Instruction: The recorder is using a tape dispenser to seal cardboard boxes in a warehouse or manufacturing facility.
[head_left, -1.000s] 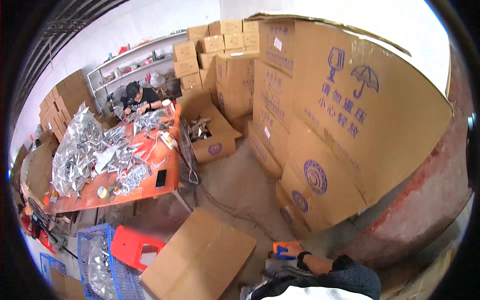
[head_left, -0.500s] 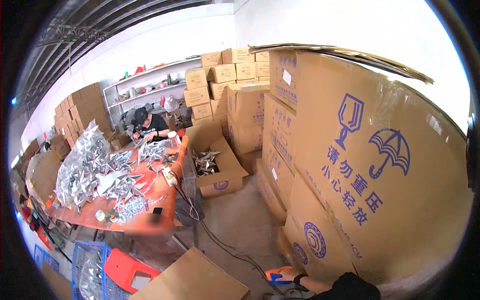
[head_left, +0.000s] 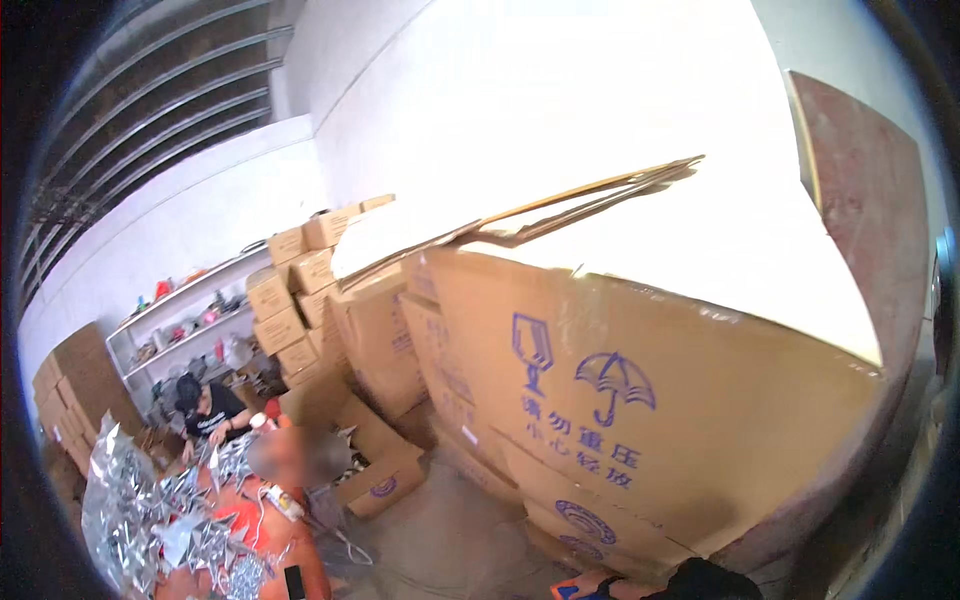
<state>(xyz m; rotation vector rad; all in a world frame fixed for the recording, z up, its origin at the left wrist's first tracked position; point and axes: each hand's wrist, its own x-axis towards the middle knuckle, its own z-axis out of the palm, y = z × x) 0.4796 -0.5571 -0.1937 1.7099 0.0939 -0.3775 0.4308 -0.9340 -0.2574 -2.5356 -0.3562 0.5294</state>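
Note:
At the lower edge, my right hand (head_left: 592,580) is closed round a small orange-and-blue handheld object (head_left: 566,591). Most of that object is cut off by the picture's edge, so its exact kind cannot be made out. A dark band circles the wrist, and a black sleeve (head_left: 708,580) covers the arm. Just beyond the hand stands a wall of large brown cardboard boxes (head_left: 690,430) with blue print. My left hand is out of the picture.
Loose cardboard sheets (head_left: 590,195) lie atop the boxes. An open carton (head_left: 385,487) holds silver star shapes. Left, an orange-covered table (head_left: 300,560) carries silver stars (head_left: 190,535) and a black phone (head_left: 294,583); a co-worker (head_left: 210,410) sits behind it. A brown board (head_left: 865,200) leans at right.
My view has swung to the right and upward, so the table and boxes sit further left and lower. My right hand, still holding the orange-and-blue object, appears closer to the bottom edge.

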